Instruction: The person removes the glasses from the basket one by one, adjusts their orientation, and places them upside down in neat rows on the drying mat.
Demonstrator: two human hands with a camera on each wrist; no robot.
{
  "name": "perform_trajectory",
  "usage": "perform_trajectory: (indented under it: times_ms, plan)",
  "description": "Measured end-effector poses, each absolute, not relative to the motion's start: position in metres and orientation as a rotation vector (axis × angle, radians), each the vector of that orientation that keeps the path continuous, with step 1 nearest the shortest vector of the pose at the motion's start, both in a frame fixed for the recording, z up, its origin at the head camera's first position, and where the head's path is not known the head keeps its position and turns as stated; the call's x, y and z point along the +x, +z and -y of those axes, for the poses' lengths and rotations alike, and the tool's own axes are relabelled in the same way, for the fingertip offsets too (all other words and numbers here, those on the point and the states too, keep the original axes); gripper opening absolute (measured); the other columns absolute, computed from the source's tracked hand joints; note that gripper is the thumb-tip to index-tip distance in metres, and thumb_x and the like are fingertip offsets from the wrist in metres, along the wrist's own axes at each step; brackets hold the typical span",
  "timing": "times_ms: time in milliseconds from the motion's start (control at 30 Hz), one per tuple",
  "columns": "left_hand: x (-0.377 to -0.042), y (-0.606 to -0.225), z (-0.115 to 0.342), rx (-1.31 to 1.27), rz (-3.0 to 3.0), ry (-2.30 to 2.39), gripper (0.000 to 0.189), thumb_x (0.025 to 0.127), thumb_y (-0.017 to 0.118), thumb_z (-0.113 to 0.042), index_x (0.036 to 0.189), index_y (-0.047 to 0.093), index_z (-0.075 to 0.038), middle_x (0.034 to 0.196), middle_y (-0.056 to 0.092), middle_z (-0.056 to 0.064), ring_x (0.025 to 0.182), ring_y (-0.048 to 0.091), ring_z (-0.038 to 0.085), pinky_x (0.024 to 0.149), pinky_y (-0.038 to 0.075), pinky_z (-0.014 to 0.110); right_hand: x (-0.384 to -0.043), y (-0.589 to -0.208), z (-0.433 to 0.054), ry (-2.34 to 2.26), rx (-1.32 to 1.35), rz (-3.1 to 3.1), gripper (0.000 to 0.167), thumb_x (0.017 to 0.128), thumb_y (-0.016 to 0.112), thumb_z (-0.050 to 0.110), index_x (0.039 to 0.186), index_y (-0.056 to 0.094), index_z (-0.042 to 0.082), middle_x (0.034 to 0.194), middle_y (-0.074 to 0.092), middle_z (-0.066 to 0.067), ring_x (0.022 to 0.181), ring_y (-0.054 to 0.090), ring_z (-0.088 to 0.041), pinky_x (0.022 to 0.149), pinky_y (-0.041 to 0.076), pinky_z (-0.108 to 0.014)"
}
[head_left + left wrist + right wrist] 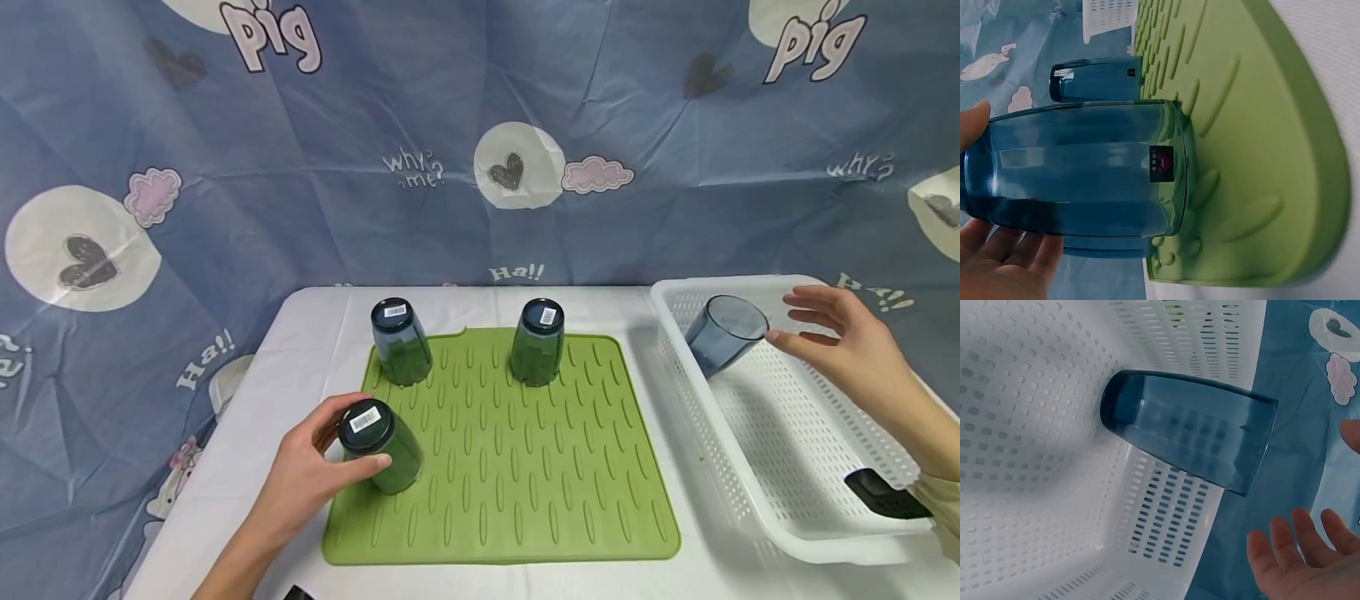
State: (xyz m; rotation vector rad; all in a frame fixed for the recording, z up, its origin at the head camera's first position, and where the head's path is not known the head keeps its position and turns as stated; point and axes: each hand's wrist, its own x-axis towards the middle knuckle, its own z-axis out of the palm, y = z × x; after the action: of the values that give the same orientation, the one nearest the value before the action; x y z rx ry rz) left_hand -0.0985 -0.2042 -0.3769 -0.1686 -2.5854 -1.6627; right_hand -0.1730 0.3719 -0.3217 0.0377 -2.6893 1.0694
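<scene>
In the head view my left hand (317, 457) grips an upside-down blue drinking glass (401, 460) near its base, thumb on one side and fingers on the other. The glass's rim is down at the left part of the green drying mat (517, 533); the left wrist view shows a small dark label on the glass (1072, 169). Over the white basket (757, 500), my right hand (843, 337) has its fingers spread. Beside it, a second blue glass (716, 337) leans mouth-up in the basket's far left corner. From the right wrist, a gap separates the fingers (1285, 550) from this glass (1191, 428).
Two more upside-down glasses stand along the mat's back edge, one at the left (402, 350) and one right of centre (537, 350). The basket sits right of the mat on a white tablecloth (225, 500). A blue printed curtain (420, 225) hangs behind.
</scene>
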Motion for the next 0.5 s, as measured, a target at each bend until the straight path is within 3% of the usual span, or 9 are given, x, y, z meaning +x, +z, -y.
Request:
perform_trajectory:
  times_ms: [267,433,500]
  plan:
    - [-0.0964,-0.3788,0.2096,-0.14,2.632,-1.627,0.066,0.074,0.088,-0.022,0.132,0.058,-0.018,0.131,0.056,-0.004,0.125,0.049,0.011,0.108,0.037,0.034,-0.1747,-0.3257,-0.3811,1.121,-0.007,2.702,0.069,0.092,0.072,0.029,0.148,0.035,0.017,0.132,0.046,0.007,0.114,0.044,0.003,0.074,0.035,-0.002]
    - [-0.0961,-0.3799,0.2126,-0.152,2.643,-1.628,0.067,0.075,0.088,-0.022,0.134,0.056,-0.016,0.131,0.056,-0.003,0.123,0.051,0.011,0.104,0.036,0.017,-0.1754,-0.3271,-0.3818,1.085,-0.045,2.736,0.074,0.093,0.069,0.035,0.152,0.03,0.015,0.139,0.043,-0.002,0.131,0.041,-0.012,0.073,0.034,-0.006]
    - [-0.0968,-0.3805,0.2132,-0.161,2.641,-1.641,0.066,0.076,0.087,-0.021,0.134,0.055,-0.016,0.131,0.056,-0.002,0.124,0.05,0.011,0.104,0.035,0.016,-0.1754,-0.3272,-0.3815,1.078,-0.054,2.743,0.075,0.093,0.069,0.036,0.153,0.028,0.016,0.141,0.042,-0.005,0.135,0.039,-0.018,0.073,0.034,-0.007]
